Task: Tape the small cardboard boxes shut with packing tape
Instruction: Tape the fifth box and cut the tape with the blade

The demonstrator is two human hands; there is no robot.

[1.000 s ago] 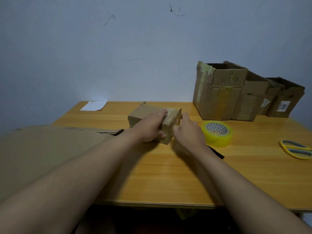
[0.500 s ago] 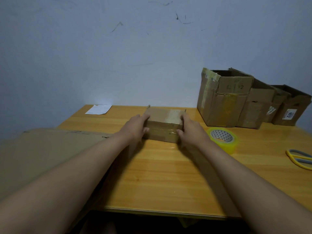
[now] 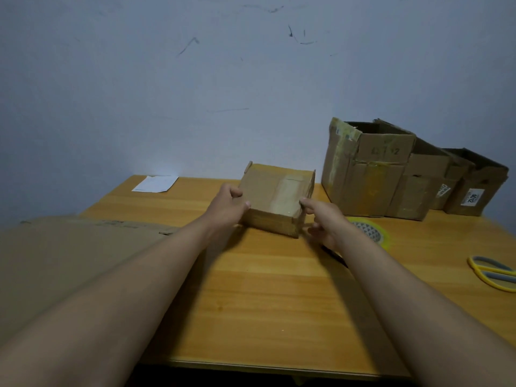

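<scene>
A small brown cardboard box [image 3: 275, 198] sits on the wooden table [image 3: 265, 297], tilted so its top faces me, with a strip of clear tape running down its top. My left hand [image 3: 227, 206] grips the box's left side. On the right side, my right hand [image 3: 324, 220] has thumb and forefinger on the near right corner. A roll of yellowish packing tape [image 3: 374, 233] lies flat on the table just right of my right hand, partly hidden by my wrist.
Several larger open cardboard boxes [image 3: 371, 169] stand along the wall at the back right. Yellow and grey scissors [image 3: 494, 273] lie at the right edge. A flat cardboard sheet [image 3: 64, 261] covers the left. A white paper [image 3: 155, 184] lies far left.
Both hands have turned the small box from a skewed pose to square on, then tipped its top towards me. My right hand has slipped down to the near right corner.
</scene>
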